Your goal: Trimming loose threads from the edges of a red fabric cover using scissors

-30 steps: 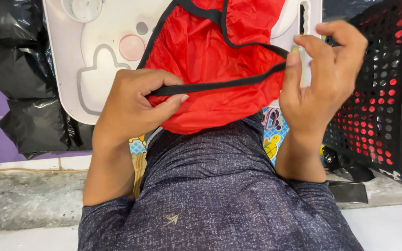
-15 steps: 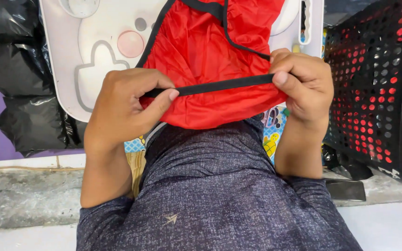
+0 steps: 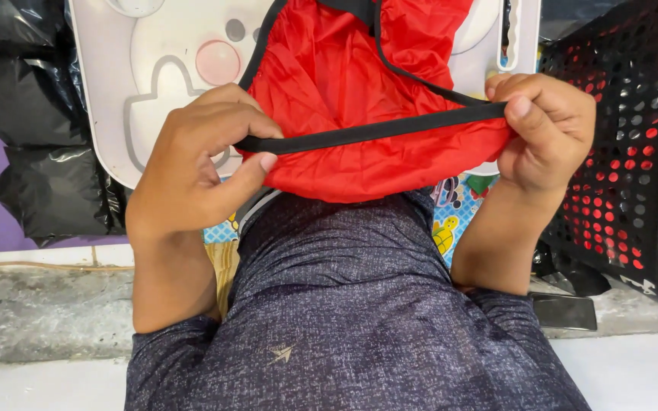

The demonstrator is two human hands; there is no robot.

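A red fabric garment (image 3: 344, 106) with black trim hangs in front of my chest. Its black elastic band (image 3: 375, 131) is stretched almost level between my two hands. My left hand (image 3: 199, 156) pinches the band's left end between thumb and fingers. My right hand (image 3: 546, 125) is closed in a fist around the band's right end, slightly higher than the left. The garment's upper part runs out of the top of the view.
Behind the garment lies a white plastic board (image 3: 146, 84) with pink and grey shapes. A black perforated basket (image 3: 626, 152) with red cloth inside stands at the right. Black plastic bags (image 3: 32, 114) pile at the left. A patterned cloth (image 3: 451, 228) peeks out near my waist.
My right hand went from open fingers on the fabric to a fist gripping the band. Both hands drew apart, pulling the black band taut and straighter.
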